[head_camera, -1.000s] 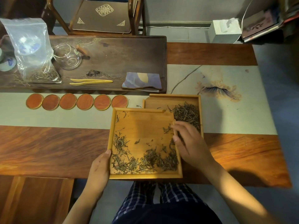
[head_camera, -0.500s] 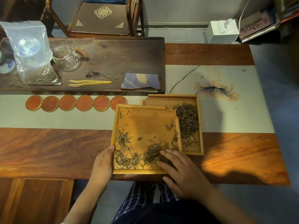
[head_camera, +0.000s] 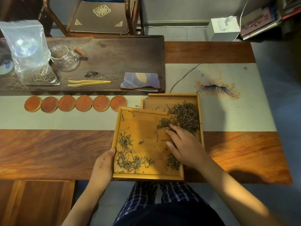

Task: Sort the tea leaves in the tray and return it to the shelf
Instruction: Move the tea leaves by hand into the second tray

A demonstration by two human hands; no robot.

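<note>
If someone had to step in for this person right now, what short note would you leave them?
Left hand grips the left edge of the front tray, steadying it.
Right hand lies with fingers extended on the front tray's floor, pushing a clump of dark leaves toward the notch at its far right corner.
The front tray overlaps the back tray, which already holds a big pile of dark leaves.
Pale leaves remain along the front tray's left and near side; a small dark clump sits by the right wrist.
Left to do: push the dark leaves across, then return the tray to the shelf, which is not in view.
</note>
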